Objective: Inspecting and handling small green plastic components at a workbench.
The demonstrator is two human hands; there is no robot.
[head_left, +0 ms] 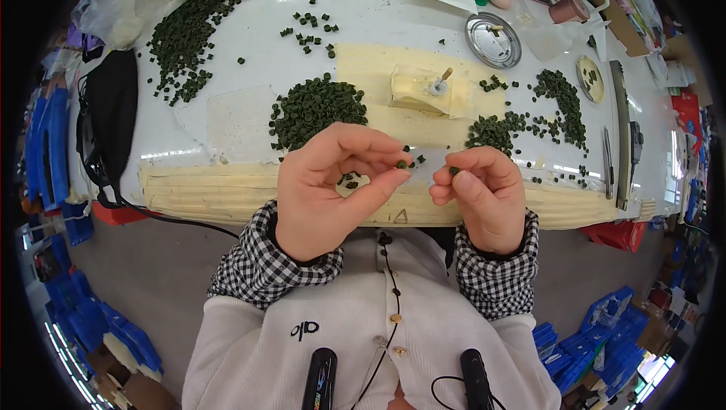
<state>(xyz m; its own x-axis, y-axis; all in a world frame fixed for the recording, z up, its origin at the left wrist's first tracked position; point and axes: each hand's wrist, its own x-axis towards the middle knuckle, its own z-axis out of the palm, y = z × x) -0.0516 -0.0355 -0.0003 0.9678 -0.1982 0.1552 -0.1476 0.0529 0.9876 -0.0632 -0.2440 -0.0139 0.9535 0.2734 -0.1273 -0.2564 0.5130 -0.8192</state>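
Observation:
Above the front edge of the table, my left hand (pixel 321 191) pinches a small dark green piece (pixel 401 164) between thumb and forefinger. A short gap to the right, my right hand (pixel 488 194) grips another small dark green piece (pixel 454 171) with thumb and fingers. The pieces are too small to tell their exact kind. Just beyond my left hand lies a heaped pile of green pieces (pixel 318 111); a smaller pile (pixel 488 132) sits beyond my right hand. Between these piles stands a tape-covered block (pixel 423 96) with a short upright peg (pixel 446 75).
A large heap of green pieces (pixel 200 21) spreads at the far left, and more (pixel 563 100) lie at right. A round metal dish (pixel 493 41), tweezers (pixel 607 160), a black cloth item (pixel 115 111) and a plastic bag (pixel 128 2) rest on the white table. Tape covers its front edge (pixel 204 189).

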